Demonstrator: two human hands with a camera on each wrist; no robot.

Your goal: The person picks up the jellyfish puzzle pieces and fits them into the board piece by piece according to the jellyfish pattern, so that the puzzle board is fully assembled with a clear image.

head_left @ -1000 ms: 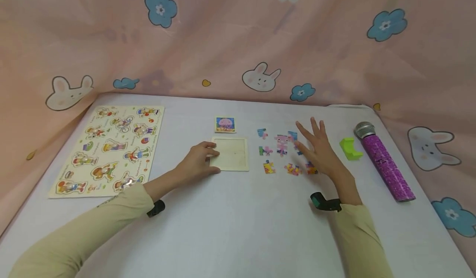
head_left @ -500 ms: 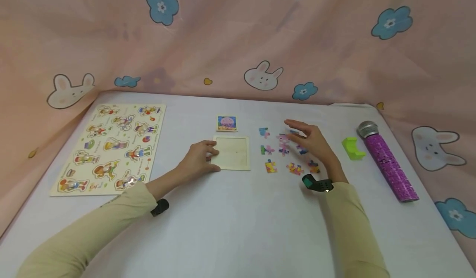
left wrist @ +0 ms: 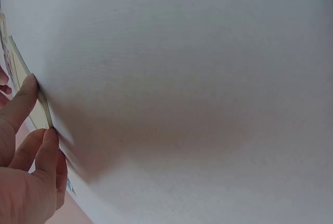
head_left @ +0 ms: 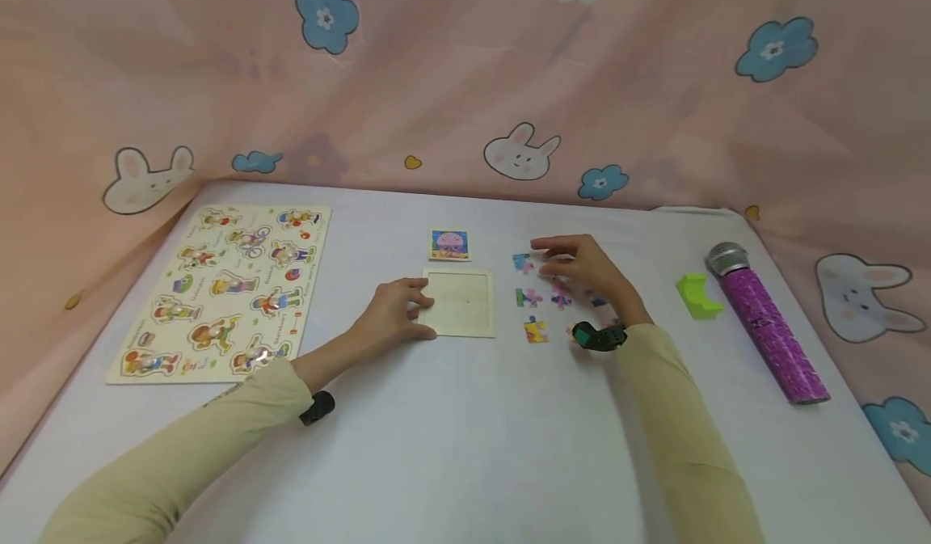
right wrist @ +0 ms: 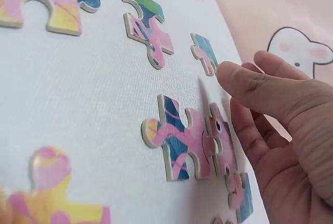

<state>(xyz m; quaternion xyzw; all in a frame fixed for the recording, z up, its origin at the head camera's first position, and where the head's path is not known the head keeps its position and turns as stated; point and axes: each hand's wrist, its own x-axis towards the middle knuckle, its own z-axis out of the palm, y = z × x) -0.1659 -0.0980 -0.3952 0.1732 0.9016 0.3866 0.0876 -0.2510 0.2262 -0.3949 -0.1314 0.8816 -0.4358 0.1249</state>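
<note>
My left hand (head_left: 389, 314) holds the left edge of a small cream puzzle tray (head_left: 461, 305), which lies flat on the table. In the left wrist view its thumb and fingertips sit along the edge of the tray (left wrist: 39, 115). My right hand (head_left: 587, 271) hovers over the jigsaw pieces with fingers loosely bent and nothing between them. In the right wrist view the thumb tip is right beside a blue-and-pink piece (right wrist: 205, 52). Below the hand lie a pink-and-blue piece (right wrist: 179, 138) and a green-and-pink piece (right wrist: 148, 23). The hand and wrist camera hide several pieces in the head view.
A small octopus picture card (head_left: 449, 245) lies behind the tray. On the left is a large board (head_left: 218, 293) with cartoon figures. To the right are a lime-green block (head_left: 700, 297) and a purple glitter microphone (head_left: 771, 334). A pink curtain (head_left: 407, 67) hangs behind the table.
My right hand has moved left across the pieces, its spread fingers drawing together near the upper-left piece. My left hand has stayed at the tray's edge.
</note>
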